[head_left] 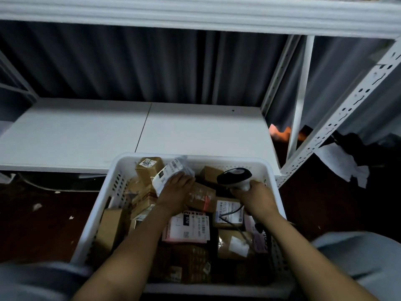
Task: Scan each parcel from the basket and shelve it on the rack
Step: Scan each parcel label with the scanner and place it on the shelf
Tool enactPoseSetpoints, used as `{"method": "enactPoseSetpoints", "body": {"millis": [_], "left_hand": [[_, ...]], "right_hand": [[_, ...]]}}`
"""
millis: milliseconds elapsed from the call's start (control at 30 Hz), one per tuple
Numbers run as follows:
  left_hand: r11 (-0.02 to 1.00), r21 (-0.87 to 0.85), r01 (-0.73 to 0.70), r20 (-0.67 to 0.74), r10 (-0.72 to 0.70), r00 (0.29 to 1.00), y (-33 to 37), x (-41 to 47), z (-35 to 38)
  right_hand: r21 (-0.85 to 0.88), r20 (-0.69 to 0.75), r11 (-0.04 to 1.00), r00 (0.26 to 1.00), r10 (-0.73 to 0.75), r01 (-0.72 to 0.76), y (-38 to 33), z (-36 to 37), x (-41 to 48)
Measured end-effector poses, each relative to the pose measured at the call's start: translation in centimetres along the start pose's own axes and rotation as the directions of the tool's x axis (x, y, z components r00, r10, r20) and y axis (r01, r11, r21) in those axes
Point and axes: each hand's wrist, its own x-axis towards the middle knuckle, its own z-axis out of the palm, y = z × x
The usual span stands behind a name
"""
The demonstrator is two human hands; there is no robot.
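While right hand (253, 197) grips the scanner (235, 177) aimed left, left hand (176, 192) clutches a white parcel (166, 178) slanting upper-right.

Crumpled paper (338, 161) lies on the dark floor (43, 224).

Head cam, looks fwd/down, close over basket (121, 170), rack (195, 127) behind.

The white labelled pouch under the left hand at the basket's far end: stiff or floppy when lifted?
Probably floppy: the pouch looks like thin crinkled plastic, its far corner bent upward. Likely light, since the left hand alone takes it. The glossy film may slip, so a firm pinching grip seems wise.
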Motion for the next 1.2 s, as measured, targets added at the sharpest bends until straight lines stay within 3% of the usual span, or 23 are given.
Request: {"method": "enactPoseSetpoints", "body": {"millis": [133, 233, 300, 400, 533, 600, 733, 833, 900, 1033, 1100, 1200], "left_hand": [[0.990, -0.139, 0.012, -0.097, -0.026, 0.995, 0.3, -0.5, -1.1], [0.923, -0.369, 0.109, -0.150, -0.174, 0.973, 1.2, -1.6, -3.3], [0.804, -0.557, 0.209, -0.082, -0.303, 0.949, 1.6, -2.6, -5.1], [0.532, -0.801, 0.273, -0.015, -0.474, 0.880, 2.7, -4.6, -8.1], [0.214, -0.949, 0.229, 0.073, -0.559, 0.826, 4.3, -7.3, -10.9], [0.157, -0.974, 0.164, 0.043, -0.582, 0.812, 4.9, -8.1, -11.6], [0.206, -0.972, 0.115, -0.061, -0.691, 0.720, 5.4, -8.0, -12.6], [0.116, -0.981, 0.156, 0.016, -0.752, 0.659, 5.8, -8.0, -13.8], [0.111, -0.966, 0.232, 0.093, -0.692, 0.716, 6.1, -8.4, -14.7], [0.348, -0.867, 0.357, 0.190, -0.432, 0.882, 6.7, -9.6, -16.2], [0.439, -0.812, 0.385, 0.244, -0.344, 0.907, 6.7, -10.1, -16.4], [0.453, -0.809, 0.376, 0.239, -0.330, 0.913, 6.6, -10.5, -16.6]], "right_hand": [[0.051, -0.009, 0.999, 1.000, -0.018, 0.018, -0.6, -0.1, -0.1], [0.175, -0.018, 0.984, 0.999, -0.028, 0.031, -1.2, -0.5, -0.5], [0.298, -0.021, 0.954, 1.000, -0.018, 0.024, -1.5, -0.6, -0.8], [0.414, -0.045, 0.910, 0.999, -0.005, 0.023, -1.9, -0.9, -1.2], [0.594, -0.043, 0.802, 0.998, -0.036, 0.054, -2.8, -1.2, -1.7], [0.669, 0.024, 0.743, 0.998, -0.064, 0.032, -3.5, -1.3, -2.1], [0.812, 0.140, 0.583, 0.980, -0.144, -0.030, -5.0, -1.2, -3.2], [0.850, 0.187, 0.521, 0.971, -0.150, -0.083, -5.9, -1.3, -3.8], [0.854, 0.205, 0.508, 0.971, -0.124, -0.116, -6.4, -1.5, -4.0], [0.872, 0.212, 0.455, 0.977, -0.016, -0.182, -7.2, -2.5, -4.1], [0.895, 0.222, 0.393, 0.975, 0.021, -0.212, -7.4, -2.9, -3.9], [0.901, 0.235, 0.366, 0.971, 0.034, -0.231, -7.3, -3.0, -4.0]]}}
